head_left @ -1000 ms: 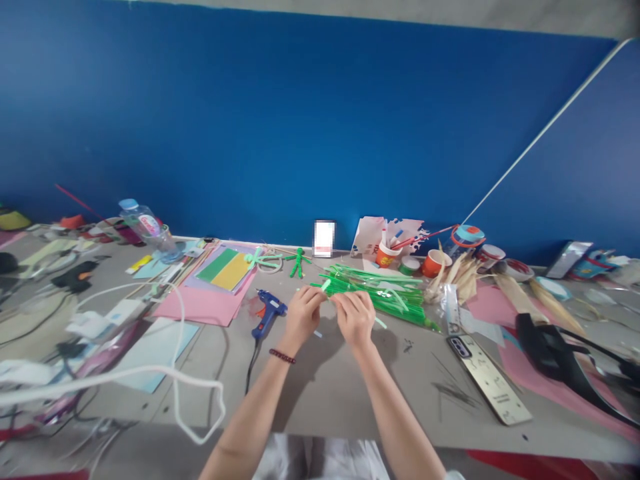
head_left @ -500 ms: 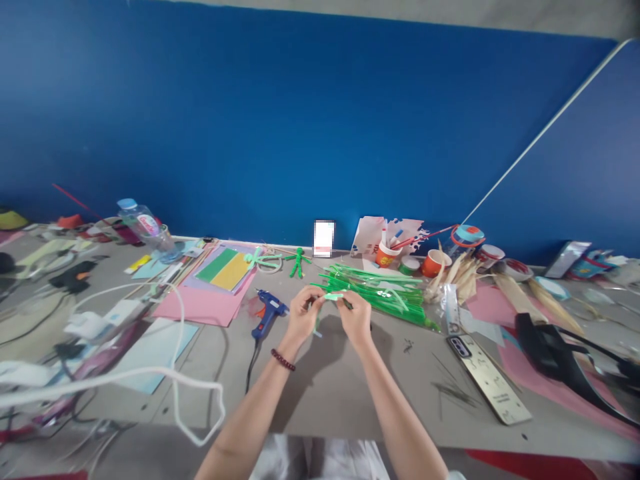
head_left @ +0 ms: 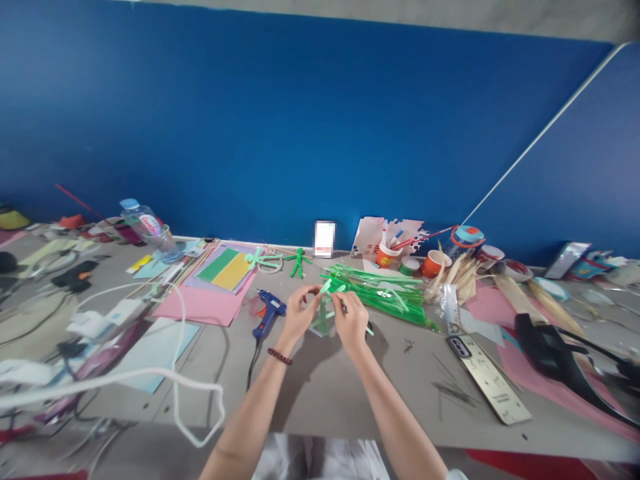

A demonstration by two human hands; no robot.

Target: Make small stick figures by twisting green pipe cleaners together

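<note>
Between left hand [head_left: 298, 315] and right hand [head_left: 353, 321], in narrow fingertip grips, pale green strips [head_left: 326, 287].

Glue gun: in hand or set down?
Set down. The blue glue gun lies ungripped on the table, beside the left hand; that hand and the right hand hold a pale green strip.

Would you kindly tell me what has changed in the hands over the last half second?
The pale green strip that ran nearly level between the left hand and right hand now slants upward by the left fingertips. A pale end shows again beyond the right hand. No release is visible. The glue gun, phone and green figure stayed put.
</note>
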